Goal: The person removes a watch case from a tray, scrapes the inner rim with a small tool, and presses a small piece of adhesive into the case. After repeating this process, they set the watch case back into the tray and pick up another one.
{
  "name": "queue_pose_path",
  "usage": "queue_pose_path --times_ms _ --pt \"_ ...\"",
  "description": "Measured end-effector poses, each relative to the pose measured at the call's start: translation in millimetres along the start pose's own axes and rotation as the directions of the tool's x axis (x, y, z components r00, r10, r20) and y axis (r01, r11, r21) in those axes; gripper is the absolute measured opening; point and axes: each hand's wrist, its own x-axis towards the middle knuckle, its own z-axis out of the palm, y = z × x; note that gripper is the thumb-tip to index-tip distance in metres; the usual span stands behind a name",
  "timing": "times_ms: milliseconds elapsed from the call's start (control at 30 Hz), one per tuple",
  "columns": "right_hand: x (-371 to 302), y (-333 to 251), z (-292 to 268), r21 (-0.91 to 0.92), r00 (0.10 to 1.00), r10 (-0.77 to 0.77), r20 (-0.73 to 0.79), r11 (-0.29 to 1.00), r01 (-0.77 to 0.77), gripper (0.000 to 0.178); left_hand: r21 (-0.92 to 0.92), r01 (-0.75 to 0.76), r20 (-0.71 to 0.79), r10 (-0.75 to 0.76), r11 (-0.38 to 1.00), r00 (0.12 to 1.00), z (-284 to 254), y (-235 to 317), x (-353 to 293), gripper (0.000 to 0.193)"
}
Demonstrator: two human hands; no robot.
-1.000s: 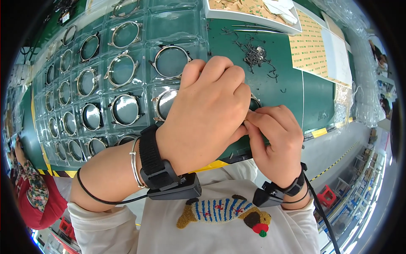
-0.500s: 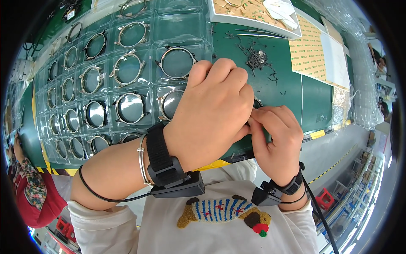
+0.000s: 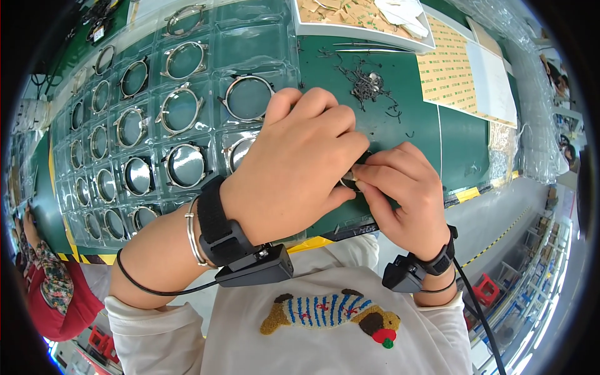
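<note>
My left hand (image 3: 294, 165) is closed, back up, over a round watch case (image 3: 348, 182) of which only dark bits of rim show. My right hand (image 3: 403, 194) pinches with thumb and forefinger at the case's right side. Something small and pale shows at those fingertips, too hidden to name. Left of my hands lies a clear plastic tray (image 3: 253, 57) with rows of round metal watch cases, each in its own pocket. One watch case (image 3: 249, 98) sits just beyond my left knuckles; another (image 3: 239, 152) is partly covered by my left hand.
Thin black scraps (image 3: 369, 87) lie in a tangle on the green table mat (image 3: 406, 125). Behind them are slim metal tweezers-like rods (image 3: 375, 47) and a white box (image 3: 362, 34) of tan paper pieces. Printed tan sheets (image 3: 447, 69) lie at right. A person's sleeve (image 3: 53, 278) shows far left.
Both hands have shifted slightly left in the picture, as has the whole table scene. My right hand has turned a little, and more of the watch case's dark rim shows between the hands.
</note>
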Motion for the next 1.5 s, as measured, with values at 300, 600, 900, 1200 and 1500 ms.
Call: queue_pose_path --times_ms 300,600,900,1200,1500 --pt "-5 0 2 0.043 1.0 -0.006 0.008 0.999 0.006 0.021 0.026 0.018 -0.005 -0.018 0.999 1.0 2 6 -2 0.053" --pt "-8 -6 13 -0.02 0.993 0.03 -0.113 0.999 -0.033 0.021 0.024 0.034 0.001 -0.034 0.999 0.999 3 6 -2 0.052" --pt "-7 -12 21 -0.02 0.989 0.064 -0.133 0.998 -0.068 0.02 0.04 0.026 -0.029 -0.025 0.999 0.999 5 6 -2 0.051" --pt "-6 -4 15 -0.011 0.99 0.045 -0.13 0.999 -0.047 0.02 -0.015 0.015 -0.022 -0.015 1.0 1.0 2 1 -3 0.051" --pt "-3 -3 1 0.036 1.0 0.002 0.012 0.999 -0.003 0.02 -0.017 0.008 0.01 -0.008 1.0 1.0 -2 0 -3 0.049"
